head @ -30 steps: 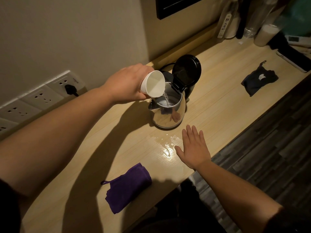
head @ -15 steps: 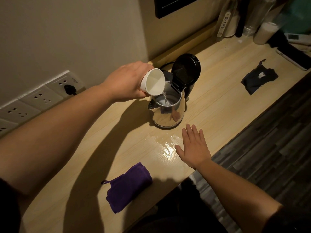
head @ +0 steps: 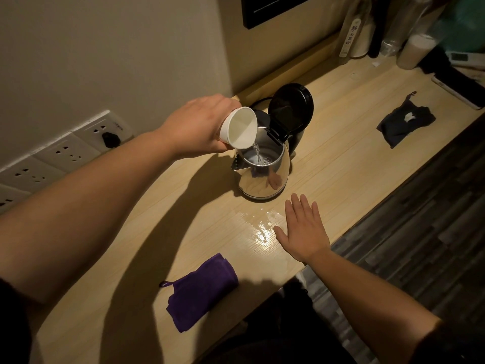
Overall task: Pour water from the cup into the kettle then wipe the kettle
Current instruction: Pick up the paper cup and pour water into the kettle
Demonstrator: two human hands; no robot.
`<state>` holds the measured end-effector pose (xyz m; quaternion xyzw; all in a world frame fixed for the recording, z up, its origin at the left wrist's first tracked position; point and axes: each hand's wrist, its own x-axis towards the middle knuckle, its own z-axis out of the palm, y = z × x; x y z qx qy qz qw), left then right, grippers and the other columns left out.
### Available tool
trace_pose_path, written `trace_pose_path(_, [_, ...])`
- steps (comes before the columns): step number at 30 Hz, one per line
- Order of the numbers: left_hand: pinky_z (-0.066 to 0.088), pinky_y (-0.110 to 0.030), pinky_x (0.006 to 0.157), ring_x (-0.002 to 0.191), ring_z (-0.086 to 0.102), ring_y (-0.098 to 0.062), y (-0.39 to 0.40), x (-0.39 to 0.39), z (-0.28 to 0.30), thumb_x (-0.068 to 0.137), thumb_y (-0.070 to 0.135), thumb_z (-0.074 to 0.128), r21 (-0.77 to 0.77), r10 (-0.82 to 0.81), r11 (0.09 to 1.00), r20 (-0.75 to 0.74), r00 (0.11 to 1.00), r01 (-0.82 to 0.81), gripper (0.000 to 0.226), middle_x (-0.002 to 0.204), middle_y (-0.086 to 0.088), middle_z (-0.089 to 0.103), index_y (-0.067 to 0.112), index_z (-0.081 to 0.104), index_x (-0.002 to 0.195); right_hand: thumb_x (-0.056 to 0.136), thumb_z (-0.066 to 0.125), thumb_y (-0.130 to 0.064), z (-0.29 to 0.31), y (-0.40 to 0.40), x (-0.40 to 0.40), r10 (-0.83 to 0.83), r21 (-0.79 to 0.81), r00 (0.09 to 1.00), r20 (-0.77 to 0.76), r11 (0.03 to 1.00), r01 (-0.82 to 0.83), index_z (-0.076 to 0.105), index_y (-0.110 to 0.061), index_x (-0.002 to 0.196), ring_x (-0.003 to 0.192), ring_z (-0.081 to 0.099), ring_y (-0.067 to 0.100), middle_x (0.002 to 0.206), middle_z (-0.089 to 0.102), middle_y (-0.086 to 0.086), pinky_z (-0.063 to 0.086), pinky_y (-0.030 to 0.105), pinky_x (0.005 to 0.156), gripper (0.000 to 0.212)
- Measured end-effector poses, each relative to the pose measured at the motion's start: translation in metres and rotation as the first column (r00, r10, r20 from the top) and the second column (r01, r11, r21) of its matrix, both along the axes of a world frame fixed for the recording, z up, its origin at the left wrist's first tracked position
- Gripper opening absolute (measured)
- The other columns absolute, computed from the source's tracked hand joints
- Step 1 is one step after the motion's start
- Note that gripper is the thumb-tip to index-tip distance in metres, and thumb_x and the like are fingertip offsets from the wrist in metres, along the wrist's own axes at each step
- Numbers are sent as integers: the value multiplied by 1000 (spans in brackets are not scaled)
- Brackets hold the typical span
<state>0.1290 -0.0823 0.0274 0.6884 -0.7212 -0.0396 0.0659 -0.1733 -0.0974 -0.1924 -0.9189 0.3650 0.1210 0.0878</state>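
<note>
Tipping toward the lower right, the white cup (head: 241, 128) is gripped by the left hand (head: 200, 125) above the open steel kettle (head: 263, 171), a thin stream falling from its rim. The right hand (head: 304, 229) is laid flat, fingers spread, empty, beside a puddle (head: 258, 227) on the wooden counter (head: 341, 164). A purple cloth (head: 200, 292) lies nearer; bottle (head: 353, 35) lettering is unreadable.

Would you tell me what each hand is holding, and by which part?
Left hand grips the white paper cup around its body; right hand holds nothing.
</note>
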Motion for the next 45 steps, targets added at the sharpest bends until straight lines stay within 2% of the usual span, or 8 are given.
trace_pose_path(7, [41,-36,86,114,51,-25,1,-2,2,71,42,82,5,6,1000,-1,1000,-6,75,125,-7,55,23,43,132,94,7,-64,2,0,0,2,15,1000,-24,1000,-2,5,-10,157,151,-11,33,165,-4,15,-6,52,120,83])
trace_pose_path(26, [37,-39,88,109,50,-29,-1,-5,7,71,38,82,-6,-10,1000,40,999,11,73,119,-8,55,22,45,132,94,9,-64,3,1,0,-2,22,1000,-14,1000,2,6,-10,157,151,-11,32,165,-3,15,-7,52,121,83])
trace_pose_path(33, [37,-39,91,113,49,-27,-2,-3,8,68,42,84,11,-2,1000,34,999,2,81,123,-7,54,24,42,134,95,10,-64,4,1,0,-2,16,1000,-22,1000,2,7,-10,157,151,-11,32,165,-3,15,-8,51,120,82])
trace_pose_path(45, [38,-36,86,111,49,-30,-4,-4,14,64,48,85,34,-34,999,51,998,32,85,122,-10,54,21,44,134,94,8,-63,5,1,-1,5,30,1000,-13,1000,-4,6,-9,156,151,-10,33,165,-3,15,-7,52,120,83])
